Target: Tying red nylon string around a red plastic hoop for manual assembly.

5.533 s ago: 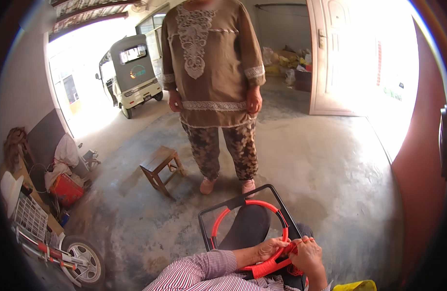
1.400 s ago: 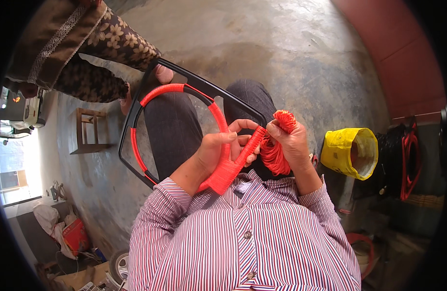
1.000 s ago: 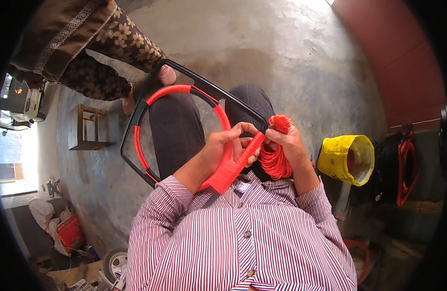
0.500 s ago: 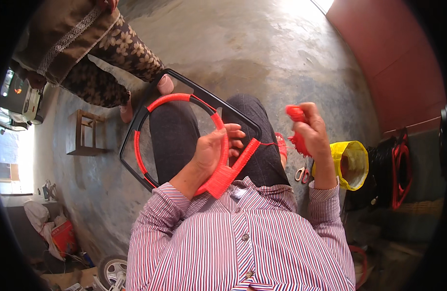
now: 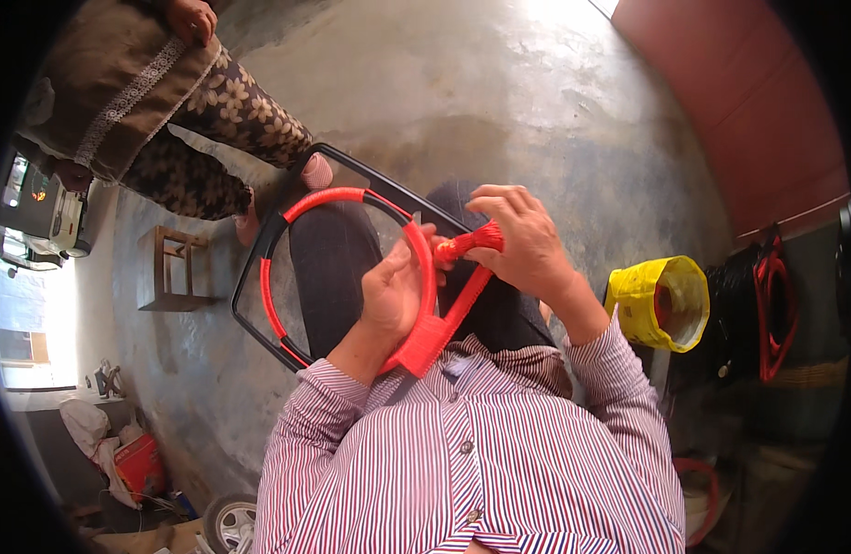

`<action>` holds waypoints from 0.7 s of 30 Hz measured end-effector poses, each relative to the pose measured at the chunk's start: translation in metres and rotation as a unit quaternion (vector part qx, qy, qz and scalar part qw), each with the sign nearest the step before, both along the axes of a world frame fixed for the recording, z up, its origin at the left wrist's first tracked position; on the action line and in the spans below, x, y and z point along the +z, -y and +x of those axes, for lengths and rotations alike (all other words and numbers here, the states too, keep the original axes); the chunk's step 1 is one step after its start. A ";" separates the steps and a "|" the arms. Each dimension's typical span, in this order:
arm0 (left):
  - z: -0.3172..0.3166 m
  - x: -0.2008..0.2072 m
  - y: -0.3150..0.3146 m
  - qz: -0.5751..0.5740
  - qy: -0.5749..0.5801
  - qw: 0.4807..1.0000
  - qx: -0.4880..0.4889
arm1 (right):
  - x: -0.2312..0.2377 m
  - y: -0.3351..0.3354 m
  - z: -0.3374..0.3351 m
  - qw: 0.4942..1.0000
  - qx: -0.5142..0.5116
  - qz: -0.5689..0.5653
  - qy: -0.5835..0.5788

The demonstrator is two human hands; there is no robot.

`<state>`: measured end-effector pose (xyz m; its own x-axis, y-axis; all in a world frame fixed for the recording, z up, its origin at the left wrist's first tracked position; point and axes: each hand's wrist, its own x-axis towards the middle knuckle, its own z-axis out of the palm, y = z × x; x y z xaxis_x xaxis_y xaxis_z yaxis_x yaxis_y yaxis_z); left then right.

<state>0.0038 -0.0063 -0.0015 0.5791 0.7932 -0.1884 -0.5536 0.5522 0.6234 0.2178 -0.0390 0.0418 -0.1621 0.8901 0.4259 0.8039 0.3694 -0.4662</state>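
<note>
Red-wrapped ring point(image 5: 328, 197), set inside a black frame point(image 5: 393, 186), lies across the seated person's lap right in front of me, over the dark trousers point(image 5: 328, 268) and against the striped shirt point(image 5: 425, 452). Bare black stretches show between the red windings, and a red-wrapped bar point(image 5: 464, 297) slants up from the ring's near end toward the frame's right corner, which is hidden from me. The left hand point(image 5: 388, 291) holds the ring's right side, its fingers bent loosely behind it. The right hand point(image 5: 527, 240) has its fingers closed on a red cord bundle point(image 5: 481, 240), whose narrow end points left at the left fingertips; whether they touch, I cannot tell.

At the far left another person stands in floral trousers point(image 5: 250, 106), one hand point(image 5: 192, 20) against a brown top, a pink shoe point(image 5: 318, 172) beside the frame's far corner. Further left are a wooden stool point(image 5: 154, 268) and a parked vehicle point(image 5: 51, 217) with a small orange mark, too small to read. Near left, a red box point(image 5: 141, 468) bears pale marks I cannot make out, close to a wheel point(image 5: 236, 524). On the right, a yellow bag point(image 5: 633, 300) stands open on the floor.
</note>
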 end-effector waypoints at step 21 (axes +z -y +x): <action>0.001 -0.006 0.000 -0.063 -0.010 0.996 0.058 | -0.010 0.003 -0.019 0.987 0.145 0.003 0.071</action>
